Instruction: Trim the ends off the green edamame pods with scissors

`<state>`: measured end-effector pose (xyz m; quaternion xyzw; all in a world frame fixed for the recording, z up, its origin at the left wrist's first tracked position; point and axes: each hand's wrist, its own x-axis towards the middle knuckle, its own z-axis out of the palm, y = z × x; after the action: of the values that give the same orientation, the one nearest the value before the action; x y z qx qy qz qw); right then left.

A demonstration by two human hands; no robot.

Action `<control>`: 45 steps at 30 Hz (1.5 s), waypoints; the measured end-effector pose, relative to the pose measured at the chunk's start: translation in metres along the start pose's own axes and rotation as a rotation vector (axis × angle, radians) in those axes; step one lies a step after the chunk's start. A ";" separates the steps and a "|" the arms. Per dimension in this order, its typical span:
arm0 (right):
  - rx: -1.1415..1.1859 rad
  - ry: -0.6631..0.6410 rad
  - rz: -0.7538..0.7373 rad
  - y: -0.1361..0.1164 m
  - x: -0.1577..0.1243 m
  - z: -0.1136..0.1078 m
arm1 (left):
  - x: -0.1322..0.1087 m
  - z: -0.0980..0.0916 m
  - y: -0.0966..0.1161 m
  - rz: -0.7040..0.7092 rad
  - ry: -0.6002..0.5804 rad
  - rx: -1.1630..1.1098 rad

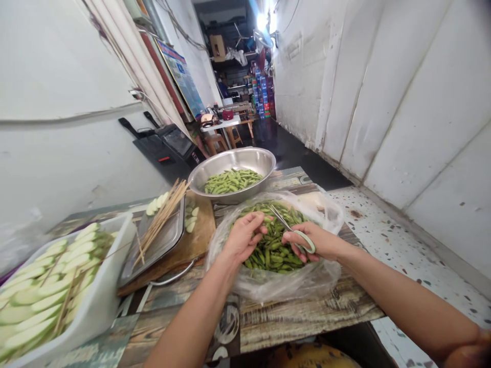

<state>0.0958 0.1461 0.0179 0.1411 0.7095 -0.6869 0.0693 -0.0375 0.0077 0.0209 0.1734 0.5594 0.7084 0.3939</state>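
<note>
My right hand (305, 240) is closed round the pale green handles of a pair of scissors (282, 219), whose blades point up and to the left. Opposite the blade tips, my left hand (247, 232) has thumb and fingers pinched on a green edamame pod, mostly hidden by the fingers. Both hands hover over a clear plastic bag (245, 286), spread open on the table and full of edamame pods (274, 253). Just behind the bag, a wide steel basin (268, 162) holds more pods (232, 181).
Left of the bag, a metal tray (178, 225) with wooden skewers (163, 217) rests on a wooden board (205, 225). A white tub (111, 286) of skewered pale green slices (42, 296) stands at the near left. The patterned table (299, 319) ends near a white wall (383, 102).
</note>
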 end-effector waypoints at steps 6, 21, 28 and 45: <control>-0.042 -0.015 -0.019 0.000 -0.002 -0.001 | 0.004 -0.002 -0.010 0.157 0.141 0.426; -0.190 -0.048 0.013 -0.002 -0.005 -0.004 | 0.000 -0.003 -0.010 0.359 0.124 0.800; -0.228 -0.062 0.008 -0.003 -0.006 -0.005 | -0.004 0.000 -0.007 0.349 0.107 0.775; -0.021 0.211 -0.077 -0.002 0.005 -0.020 | -0.005 0.001 -0.001 0.141 0.016 0.527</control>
<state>0.0921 0.1662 0.0189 0.1846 0.7248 -0.6631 -0.0306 -0.0330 0.0046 0.0218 0.3031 0.7140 0.5654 0.2805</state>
